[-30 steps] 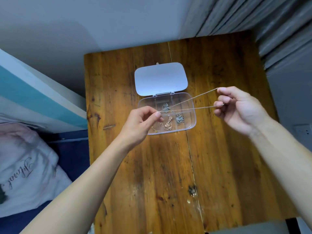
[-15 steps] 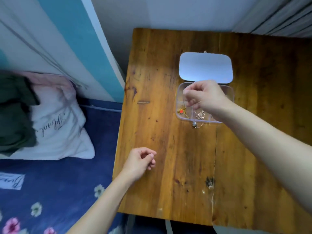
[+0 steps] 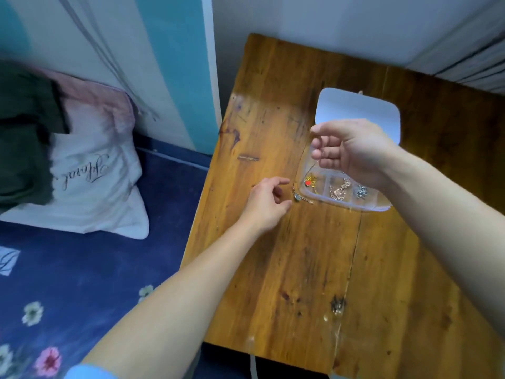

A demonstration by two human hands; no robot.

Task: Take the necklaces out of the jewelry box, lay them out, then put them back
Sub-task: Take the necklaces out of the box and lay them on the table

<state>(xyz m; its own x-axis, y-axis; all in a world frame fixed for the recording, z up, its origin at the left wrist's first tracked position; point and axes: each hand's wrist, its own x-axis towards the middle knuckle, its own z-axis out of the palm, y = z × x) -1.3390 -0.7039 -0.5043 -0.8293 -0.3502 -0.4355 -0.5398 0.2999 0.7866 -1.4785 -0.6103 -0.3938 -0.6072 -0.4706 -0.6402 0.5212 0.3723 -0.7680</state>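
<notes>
Just above the jewelry box (image 3: pixel 369 207), the right hand (image 3: pixel 352 154) hovers with its fingers curled in and its thumb on top, pinching the upper end of a thin necklace (image 3: pixel 297 197). The fine chain drops from those fingers past the box's left edge to the table, where its small pale pendant and a short run of links lie just beside the box's front left corner. The left hand (image 3: pixel 266 203) sits low over the table to the left of the box. Its forefinger and thumb are parted on either side of the pendant and its other fingers are loosely curled. It appears to grip nothing, and whether a fingertip brushes the chain cannot be told. The box is clear plastic with its lid (image 3: pixel 382 110) thrown back flat behind it. Its front row of compartments holds a gold piece with a red spot (image 3: pixel 310 181) on the left, a rose-gold chain (image 3: pixel 340 190) in the middle and a silver piece (image 3: pixel 361 191) on the right. The back compartments are hidden by the right hand. The box rests on a worn wooden table (image 3: pixel 300 269). Well to the left of the box, beyond the table's edge, lie a white pillow with script lettering (image 3: pixel 90 173), a dark green garment (image 3: pixel 21 132) and a blue flowered sheet (image 3: pixel 68 283).
</notes>
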